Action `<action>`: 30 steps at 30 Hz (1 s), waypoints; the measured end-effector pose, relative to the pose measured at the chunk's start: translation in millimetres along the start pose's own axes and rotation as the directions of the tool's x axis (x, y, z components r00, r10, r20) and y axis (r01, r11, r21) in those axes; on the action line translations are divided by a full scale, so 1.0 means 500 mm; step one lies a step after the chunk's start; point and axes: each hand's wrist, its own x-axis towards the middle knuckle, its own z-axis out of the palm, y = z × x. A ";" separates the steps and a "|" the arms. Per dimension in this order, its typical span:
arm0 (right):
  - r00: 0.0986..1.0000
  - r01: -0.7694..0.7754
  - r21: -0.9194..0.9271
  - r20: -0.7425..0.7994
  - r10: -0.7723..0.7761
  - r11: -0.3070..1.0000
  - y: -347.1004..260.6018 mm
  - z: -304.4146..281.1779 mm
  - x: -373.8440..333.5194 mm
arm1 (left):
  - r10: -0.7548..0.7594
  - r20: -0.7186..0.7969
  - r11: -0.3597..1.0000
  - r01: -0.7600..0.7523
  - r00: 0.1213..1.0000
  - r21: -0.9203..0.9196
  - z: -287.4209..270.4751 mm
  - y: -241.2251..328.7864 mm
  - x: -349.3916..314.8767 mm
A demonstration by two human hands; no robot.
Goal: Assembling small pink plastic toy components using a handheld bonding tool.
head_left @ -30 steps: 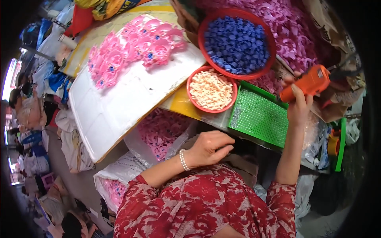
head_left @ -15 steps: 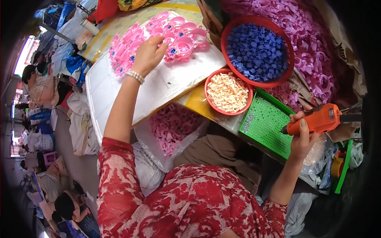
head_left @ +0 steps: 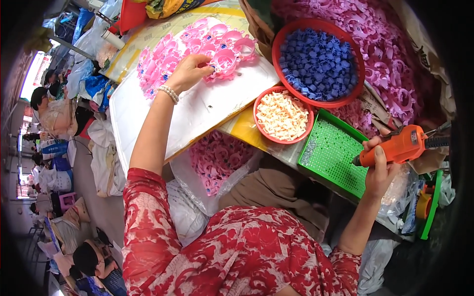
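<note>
My left hand (head_left: 189, 74), with a beaded bracelet at the wrist, reaches over a white foam board. Its thumb and fingers close at the edge of a pink plastic part (head_left: 225, 60) that has a small blue piece on it. More pink parts (head_left: 163, 59) lie spread around the hand, several with blue pieces. At the right, my right hand (head_left: 379, 167) grips an orange electric screwdriver (head_left: 392, 146), its tip pointing left above a green tray (head_left: 321, 173). A perforated plate (head_left: 335, 155) lies in that tray, with small silvery bits at its left end.
A red bowl (head_left: 363, 74) holds blue plastic pieces; a smaller red bowl (head_left: 257, 121) holds cream-coloured pieces. Pink parts (head_left: 380, 54) heap up at the far right. Below the foam board (head_left: 148, 133), a plastic bag (head_left: 197, 190) contains more pink parts. Other people (head_left: 91, 256) sit at the left.
My left hand has moved slightly right and down, its fingers lowering from above the pink parts to one part's edge. The screwdriver stays in my right hand, nearly still.
</note>
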 end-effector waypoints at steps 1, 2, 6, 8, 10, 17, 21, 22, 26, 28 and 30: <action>1.000 0.004 0.001 0.002 -0.004 1.000 -0.001 0.000 0.000 | 0.004 -0.002 1.000 -0.004 1.000 0.003 0.001 -0.009 0.003; 1.000 0.007 0.004 0.000 -0.007 1.000 0.000 0.001 0.001 | -0.056 0.027 0.997 0.057 0.998 -0.051 0.001 -0.010 0.004; 1.000 0.008 0.013 -0.002 -0.008 1.000 -0.002 0.003 0.004 | -0.113 0.124 0.967 0.138 0.986 -0.216 -0.004 -0.004 0.002; 1.000 0.014 0.006 0.005 -0.014 1.000 -0.002 0.003 0.005 | -0.114 0.183 0.958 0.157 0.977 -0.241 -0.008 0.009 -0.002; 1.000 -0.002 -0.010 -0.005 0.002 1.000 0.000 0.004 0.004 | -0.121 0.274 0.940 0.199 0.954 -0.279 -0.012 0.029 -0.009; 0.999 -0.007 -0.019 0.035 0.008 1.000 0.002 0.000 0.004 | -0.077 0.229 0.975 0.122 0.970 -0.185 -0.001 0.009 -0.017; 1.000 -0.006 -0.014 -0.001 0.006 1.000 0.002 0.003 0.005 | -0.109 0.089 0.994 0.111 0.990 -0.007 0.017 0.045 -0.036; 1.000 0.000 0.002 -0.030 0.000 1.000 0.002 0.005 0.006 | -0.067 0.035 0.996 0.065 0.997 0.065 0.021 0.045 -0.039; 1.000 -0.008 -0.007 -0.026 0.008 1.000 -0.001 0.003 0.007 | -0.032 -0.020 0.992 0.034 0.999 0.121 0.029 0.038 -0.039; 1.000 -0.006 0.000 -0.012 0.006 1.000 0.001 0.002 0.007 | 0.020 -0.109 0.995 -0.010 0.994 0.097 0.039 0.038 -0.045; 1.000 -0.003 -0.003 -0.012 0.003 1.000 -0.002 0.002 0.005 | 0.070 -0.200 0.995 -0.056 0.977 0.077 0.051 0.035 -0.048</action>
